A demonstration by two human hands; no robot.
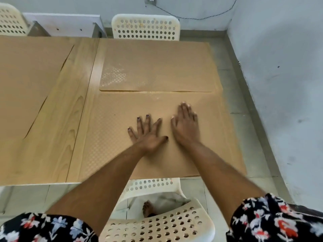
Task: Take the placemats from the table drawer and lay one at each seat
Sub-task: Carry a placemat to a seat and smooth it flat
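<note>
Two hands lie flat on the near placemat (111,137) in the head view, palms down and holding nothing: the left hand (148,133) has its fingers spread wide, and the right hand (186,125), just beside it, has its fingers close together. This tan, finely patterned mat sits on the wooden table (70,105) at the near right seat, its near edge along the table's edge above a white perforated chair (157,224). A second placemat (157,67) lies just beyond it at the far right seat, in front of another white chair (146,27); the two mats almost meet, with a thin strip of table showing between them. At the left, two more placemats (26,75) cover the table, one far and one near, their edges meeting along a slanting line. A third white chair (10,20) stands at the far left corner. Floral sleeves (279,219) show at the bottom corners of the frame.
</note>
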